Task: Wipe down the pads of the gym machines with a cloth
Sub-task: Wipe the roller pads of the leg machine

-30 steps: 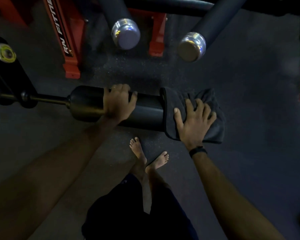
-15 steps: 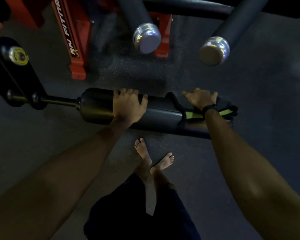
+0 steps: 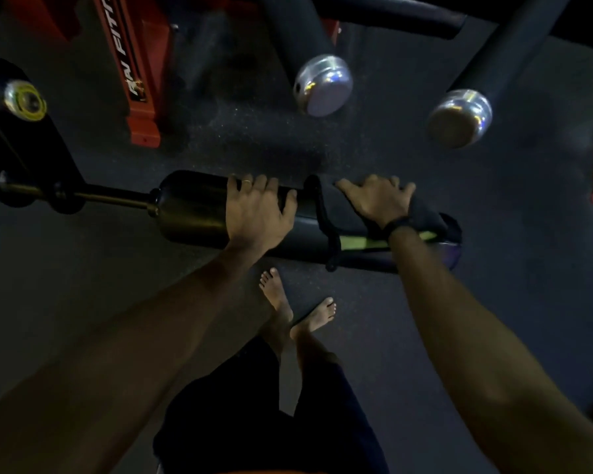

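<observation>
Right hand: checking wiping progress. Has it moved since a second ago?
Yes. The right hand rolled with the cloth over the roller pad, from its near side to its top.

roller pad (image 3: 199, 206): black, horizontal | cloth (image 3: 343, 227): dark, draped over it
</observation>
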